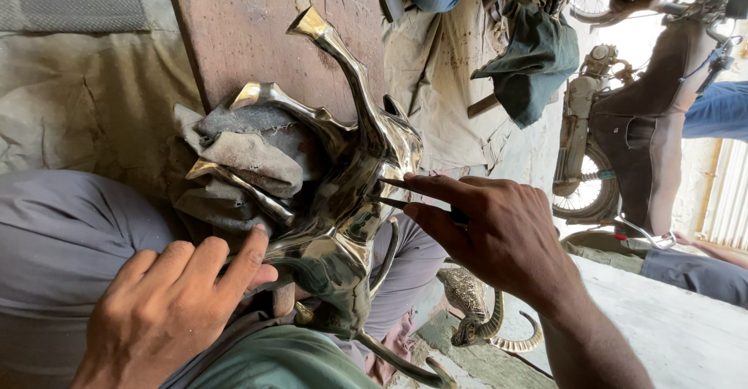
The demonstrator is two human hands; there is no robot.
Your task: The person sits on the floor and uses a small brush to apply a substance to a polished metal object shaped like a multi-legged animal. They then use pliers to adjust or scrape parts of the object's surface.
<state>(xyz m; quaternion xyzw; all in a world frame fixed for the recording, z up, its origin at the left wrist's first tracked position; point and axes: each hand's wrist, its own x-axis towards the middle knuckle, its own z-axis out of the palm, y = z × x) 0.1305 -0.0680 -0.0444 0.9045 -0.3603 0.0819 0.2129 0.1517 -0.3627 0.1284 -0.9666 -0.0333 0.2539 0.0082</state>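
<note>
Fingers of your right hand (499,237) are pinching a thin metal tool (397,192) against the brass animal figure (347,202) lying across your lap; left hand (175,303), fingers loosely spread, is bracing it near the rag (245,155). Body is looking polished already; probably detail work left.

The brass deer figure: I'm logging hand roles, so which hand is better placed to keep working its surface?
Probably the right hand: it holds a thin pointed tool at the brass deer figure. The left hand only steadies it.

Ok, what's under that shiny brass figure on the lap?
A grey rag lies beneath the brass figure, over the grey-trousered lap. The left hand steadies it; what's under the rag is hidden.
</note>
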